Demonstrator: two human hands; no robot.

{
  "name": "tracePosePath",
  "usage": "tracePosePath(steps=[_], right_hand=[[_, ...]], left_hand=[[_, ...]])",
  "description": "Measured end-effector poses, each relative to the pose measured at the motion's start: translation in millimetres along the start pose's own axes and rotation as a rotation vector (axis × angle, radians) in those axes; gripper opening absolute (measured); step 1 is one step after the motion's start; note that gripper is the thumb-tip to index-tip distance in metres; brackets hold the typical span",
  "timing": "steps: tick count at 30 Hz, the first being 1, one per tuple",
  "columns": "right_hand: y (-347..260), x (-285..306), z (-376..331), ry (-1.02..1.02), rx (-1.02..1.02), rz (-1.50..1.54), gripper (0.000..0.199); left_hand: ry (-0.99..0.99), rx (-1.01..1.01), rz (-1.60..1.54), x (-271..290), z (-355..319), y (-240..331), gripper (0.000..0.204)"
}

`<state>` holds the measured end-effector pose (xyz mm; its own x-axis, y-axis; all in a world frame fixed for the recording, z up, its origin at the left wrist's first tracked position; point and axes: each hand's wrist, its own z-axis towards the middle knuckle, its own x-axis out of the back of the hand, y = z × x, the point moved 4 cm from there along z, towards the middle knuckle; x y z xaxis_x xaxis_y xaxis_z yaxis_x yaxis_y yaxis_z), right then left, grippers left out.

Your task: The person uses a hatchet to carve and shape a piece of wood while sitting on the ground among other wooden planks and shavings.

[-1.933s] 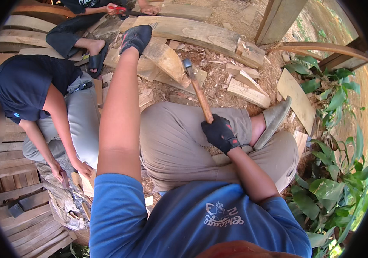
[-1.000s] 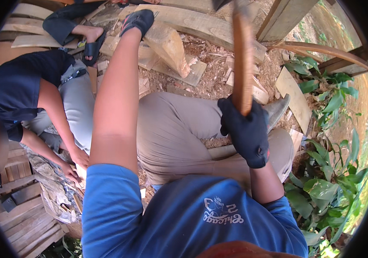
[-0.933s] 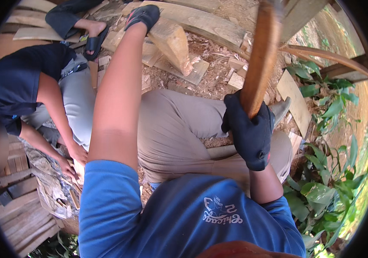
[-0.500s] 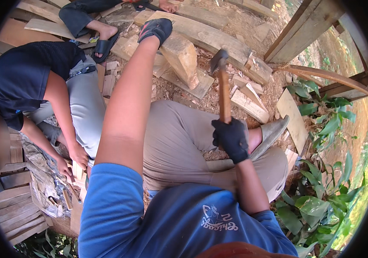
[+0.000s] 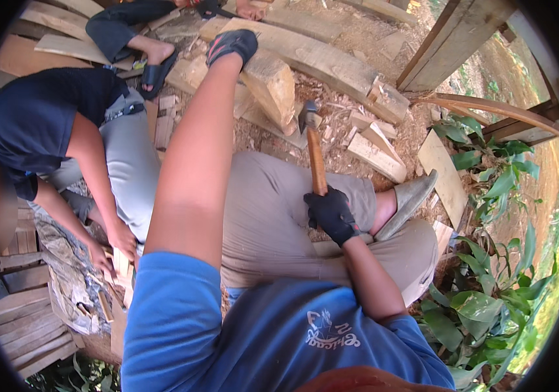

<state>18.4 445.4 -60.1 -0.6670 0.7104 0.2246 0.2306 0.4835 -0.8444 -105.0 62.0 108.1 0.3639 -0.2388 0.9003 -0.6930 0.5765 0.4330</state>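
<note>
My left hand [image 5: 232, 46], in a black glove with red marks, grips the far upper end of a thick, pale wooden block [image 5: 271, 88]. The block stands tilted, its rough-cut lower end toward me, over a board on the ground. My right hand [image 5: 333, 215], also in a black glove, is closed round the wooden handle of a hatchet [image 5: 317, 157]. The dark metal head is up, just right of the block's lower end and apart from it. Where my left fingers wrap the block is partly hidden.
Wood chips and offcuts [image 5: 376, 157] litter the ground past my bent legs. A long plank [image 5: 319, 59] lies behind the block. At left a co-worker [image 5: 50, 124] bends over small wood pieces; another person's sandalled foot [image 5: 157, 68] is farther back. Leafy plants [image 5: 475, 313] grow at right.
My right hand has swung the hatchet left and toward me, bringing its head lower and nearer the block's cut end. My left hand keeps its hold on the block.
</note>
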Motion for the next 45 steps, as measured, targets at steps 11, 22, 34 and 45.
tracePosePath(steps=[11, 22, 34, 45], right_hand=[[-103.5, 47.1, -61.6, 0.16, 0.118, 0.225, 0.034], [-27.5, 42.3, -7.3, -0.027, -0.122, 0.333, 0.035], [-22.9, 15.1, -19.2, 0.115, 0.141, -0.176, 0.044], [-73.4, 61.7, -45.7, 0.073, 0.049, 0.338, 0.032]], left_hand=[[-0.084, 0.01, 0.234, -23.1, 97.4, -91.7, 0.059], [-0.118, 0.025, 0.409, -28.1, 85.4, -54.7, 0.056], [-0.106, 0.029, 0.434, -78.2, 158.5, -96.9, 0.058], [-0.133, 0.064, 0.49, -84.5, 190.0, -129.6, 0.054]])
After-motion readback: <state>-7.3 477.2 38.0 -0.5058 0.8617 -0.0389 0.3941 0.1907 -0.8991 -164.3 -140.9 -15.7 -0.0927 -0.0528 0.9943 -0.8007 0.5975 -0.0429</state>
